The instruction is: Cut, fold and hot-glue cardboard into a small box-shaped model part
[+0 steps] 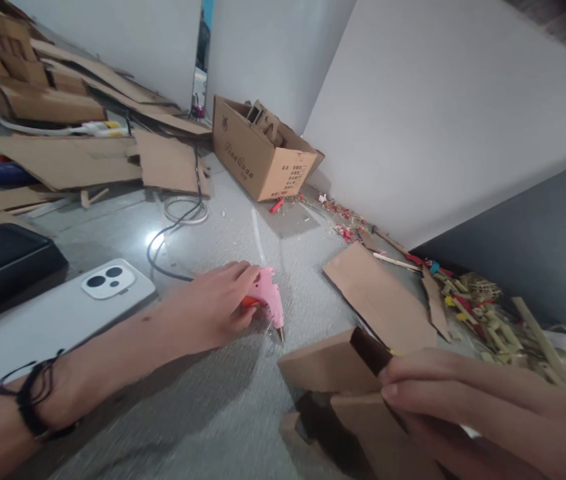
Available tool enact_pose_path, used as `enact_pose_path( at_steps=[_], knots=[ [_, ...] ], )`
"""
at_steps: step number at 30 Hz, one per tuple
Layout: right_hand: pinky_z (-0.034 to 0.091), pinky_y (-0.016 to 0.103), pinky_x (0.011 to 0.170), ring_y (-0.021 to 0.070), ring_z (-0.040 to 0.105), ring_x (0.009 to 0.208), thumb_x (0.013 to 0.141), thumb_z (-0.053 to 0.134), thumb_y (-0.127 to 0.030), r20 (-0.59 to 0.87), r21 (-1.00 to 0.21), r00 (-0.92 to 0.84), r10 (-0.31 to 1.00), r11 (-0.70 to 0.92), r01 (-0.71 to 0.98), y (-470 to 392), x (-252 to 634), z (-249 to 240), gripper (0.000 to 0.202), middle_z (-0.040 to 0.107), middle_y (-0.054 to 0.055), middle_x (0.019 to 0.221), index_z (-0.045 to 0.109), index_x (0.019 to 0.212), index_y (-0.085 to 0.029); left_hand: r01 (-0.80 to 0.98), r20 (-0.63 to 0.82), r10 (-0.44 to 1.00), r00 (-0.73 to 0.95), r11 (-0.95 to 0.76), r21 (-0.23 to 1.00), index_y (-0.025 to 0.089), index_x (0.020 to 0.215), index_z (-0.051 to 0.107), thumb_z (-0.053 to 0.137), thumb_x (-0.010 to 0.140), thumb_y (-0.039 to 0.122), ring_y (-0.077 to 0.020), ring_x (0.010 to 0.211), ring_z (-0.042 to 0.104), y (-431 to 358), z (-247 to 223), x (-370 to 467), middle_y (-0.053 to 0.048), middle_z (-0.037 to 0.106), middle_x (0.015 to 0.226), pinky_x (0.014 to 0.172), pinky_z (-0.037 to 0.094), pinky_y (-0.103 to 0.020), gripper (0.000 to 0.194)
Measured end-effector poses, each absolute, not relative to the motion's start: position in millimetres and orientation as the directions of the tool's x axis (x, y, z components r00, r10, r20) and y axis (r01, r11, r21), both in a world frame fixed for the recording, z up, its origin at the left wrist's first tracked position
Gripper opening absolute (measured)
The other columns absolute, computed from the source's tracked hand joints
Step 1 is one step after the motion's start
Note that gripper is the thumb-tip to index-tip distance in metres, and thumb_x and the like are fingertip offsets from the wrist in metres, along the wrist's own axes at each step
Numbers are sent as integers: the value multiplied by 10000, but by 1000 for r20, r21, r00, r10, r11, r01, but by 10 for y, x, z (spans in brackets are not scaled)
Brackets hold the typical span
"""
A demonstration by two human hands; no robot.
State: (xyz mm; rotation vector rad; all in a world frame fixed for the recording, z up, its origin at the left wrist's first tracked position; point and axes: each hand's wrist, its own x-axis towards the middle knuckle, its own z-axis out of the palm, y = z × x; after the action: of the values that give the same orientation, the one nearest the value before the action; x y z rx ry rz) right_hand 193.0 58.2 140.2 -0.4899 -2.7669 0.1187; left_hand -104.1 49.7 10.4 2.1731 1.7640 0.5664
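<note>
A pink hot glue gun (271,293) with an orange trigger is gripped in my left hand (217,300), its metal nozzle tilted down close to the tabletop. From behind my hand its black cord (163,268) loops away. At the lower right my right hand (483,400) pinches a folded cardboard piece (327,363) with a dark brown strip (370,350) at its upper edge. My fingers hide part of this piece. A flat cardboard sheet (383,293) lies just beyond it.
An open cardboard box (243,153) stands at the back. Cardboard sheets (77,157) lie stacked at the left. A white phone-like case (57,320) and a black box-shaped object (7,267) lie beside my left forearm. Sticks and scraps (497,320) spread along the right wall.
</note>
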Motion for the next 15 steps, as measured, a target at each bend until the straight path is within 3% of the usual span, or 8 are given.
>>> enact_pose_path(
  at_steps=[5,9,12,15],
  knots=[
    [558,99,795,90,740,856,936,638,-81,268,-295,-906,329,923,247,701,1865,1461,153,752,29,992,678,1012,-209,839,191,959,209,-276,469,172,1148,585,508,965,357,-310,1056,617,486,83,-1087,-140,603,1169,858,511,-441,271],
    [561,172,754,109,712,830,936,627,-42,264,-412,-927,264,900,139,838,1869,1451,171,733,67,983,697,1016,-176,722,355,877,323,-471,506,183,1119,600,421,1022,302,-264,1065,605,394,348,-1091,-121,588,1205,914,497,-420,236],
    [554,175,724,107,707,805,937,633,-54,286,-427,-936,204,902,66,910,1844,1474,146,739,72,953,709,983,-170,515,396,806,439,-587,625,206,1171,591,474,1017,310,-197,946,633,310,660,-1009,-84,618,1166,813,532,-312,219],
    [548,160,705,94,705,761,933,639,-66,350,-399,-919,182,916,29,915,1823,1529,134,746,67,901,719,946,-172,377,418,725,547,-659,650,227,1215,584,524,986,230,-160,891,623,286,903,-883,-50,649,1114,780,531,-269,237]
  ],
)
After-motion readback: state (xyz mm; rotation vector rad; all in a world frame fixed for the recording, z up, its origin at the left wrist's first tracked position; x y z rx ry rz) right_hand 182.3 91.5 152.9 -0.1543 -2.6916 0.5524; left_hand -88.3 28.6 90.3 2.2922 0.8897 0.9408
